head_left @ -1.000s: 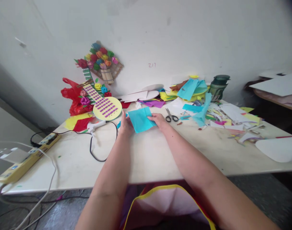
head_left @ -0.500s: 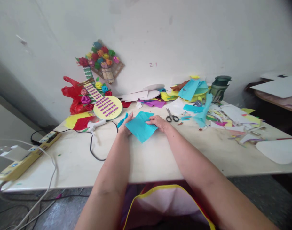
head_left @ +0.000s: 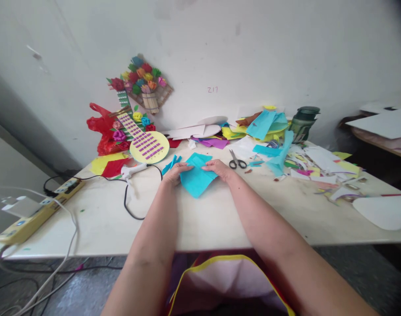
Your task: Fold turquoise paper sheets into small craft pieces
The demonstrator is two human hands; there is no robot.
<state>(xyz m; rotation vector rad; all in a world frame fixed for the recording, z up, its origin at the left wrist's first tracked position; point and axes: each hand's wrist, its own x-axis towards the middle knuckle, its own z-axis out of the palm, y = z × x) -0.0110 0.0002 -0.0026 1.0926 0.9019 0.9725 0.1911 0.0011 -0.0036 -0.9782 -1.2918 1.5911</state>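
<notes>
A square of turquoise paper (head_left: pixel 197 179) hangs between my two hands above the table, one corner pointing toward me. My left hand (head_left: pixel 175 173) pinches its left side, thumb on top and the other fingers behind it. On the right side my right hand (head_left: pixel 220 169) grips the sheet the same way. Several narrow turquoise paper strips (head_left: pixel 171 163) lie just beyond my left hand. Scissors (head_left: pixel 237 160) with black handles rest on the table right of my right hand. A white glue gun (head_left: pixel 133 170) lies to the left, its black cord curling on the table.
A yellow guitar-shaped craft (head_left: pixel 149 147) and a red plastic bag (head_left: pixel 103 131) are at the back left. A yellow power strip (head_left: pixel 38 213) sits on the left edge. Paper sheets (head_left: pixel 262 125), a green bottle (head_left: pixel 305 124) and paper scraps (head_left: pixel 319 164) cover the back right.
My left thumb has come onto the front of the paper, and the left hand now pinches it. The sheet has turned slightly. The right hand keeps its grip.
</notes>
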